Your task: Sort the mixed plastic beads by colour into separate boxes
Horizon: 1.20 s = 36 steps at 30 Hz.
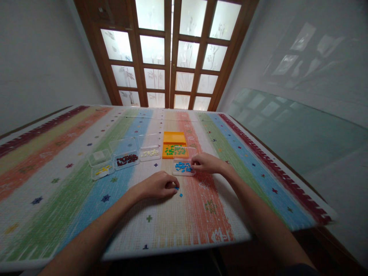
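My left hand [160, 184] rests low over the cloth, thumb and forefinger closed on a small blue piece [177, 188]. A second blue piece [181, 195] lies on the cloth just to the right of those fingertips. My right hand [207, 163] is at the right side of a clear plastic box [176, 173] of small blue pieces [181, 166]. Its fingers are pinched together at the box, and what is between them, if anything, is hidden. Behind that box sits an open orange case [174, 137] with green pieces [169, 150] in its near half.
Left of the orange case stand open clear boxes with white pieces [150, 153], dark red-brown pieces [126, 159] and yellow pieces [102, 170]. A striped tablecloth [129, 226] covers the table. Beyond are wooden glass-paned doors [171, 57]; a glass panel [287, 126] leans at right.
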Each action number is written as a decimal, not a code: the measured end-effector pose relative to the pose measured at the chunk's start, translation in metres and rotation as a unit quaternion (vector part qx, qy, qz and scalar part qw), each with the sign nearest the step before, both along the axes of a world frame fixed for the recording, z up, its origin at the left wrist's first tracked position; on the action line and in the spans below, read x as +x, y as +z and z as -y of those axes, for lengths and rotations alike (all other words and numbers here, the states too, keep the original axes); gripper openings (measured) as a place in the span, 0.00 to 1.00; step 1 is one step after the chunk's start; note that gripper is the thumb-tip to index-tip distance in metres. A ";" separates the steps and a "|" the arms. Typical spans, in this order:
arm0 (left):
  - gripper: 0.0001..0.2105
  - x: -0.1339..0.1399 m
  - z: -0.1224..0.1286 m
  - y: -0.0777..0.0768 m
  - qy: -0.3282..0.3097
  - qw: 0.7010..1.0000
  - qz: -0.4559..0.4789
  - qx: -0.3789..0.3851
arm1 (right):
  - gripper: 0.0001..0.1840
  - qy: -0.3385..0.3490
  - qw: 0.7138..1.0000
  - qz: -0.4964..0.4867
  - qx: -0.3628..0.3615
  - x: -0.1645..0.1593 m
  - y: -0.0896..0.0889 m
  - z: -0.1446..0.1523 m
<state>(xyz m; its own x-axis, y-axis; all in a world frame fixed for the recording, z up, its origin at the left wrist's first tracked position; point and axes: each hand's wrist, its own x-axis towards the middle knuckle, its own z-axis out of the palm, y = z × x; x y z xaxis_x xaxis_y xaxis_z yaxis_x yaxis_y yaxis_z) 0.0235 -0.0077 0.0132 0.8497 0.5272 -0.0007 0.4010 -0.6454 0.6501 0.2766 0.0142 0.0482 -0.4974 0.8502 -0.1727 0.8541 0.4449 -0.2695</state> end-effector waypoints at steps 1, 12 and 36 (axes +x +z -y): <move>0.10 0.000 0.000 0.000 0.002 1.000 0.000 0.002 | 0.10 0.004 1.000 0.013 0.002 -0.001 0.001 0.001; 0.10 -0.001 0.002 0.002 0.007 1.000 -0.003 -0.011 | 0.11 0.004 0.995 0.100 0.023 -0.019 0.006 0.005; 0.10 -0.011 -0.005 0.003 0.047 0.998 -0.008 -0.028 | 0.13 0.020 0.998 -0.050 0.020 -0.006 0.007 0.023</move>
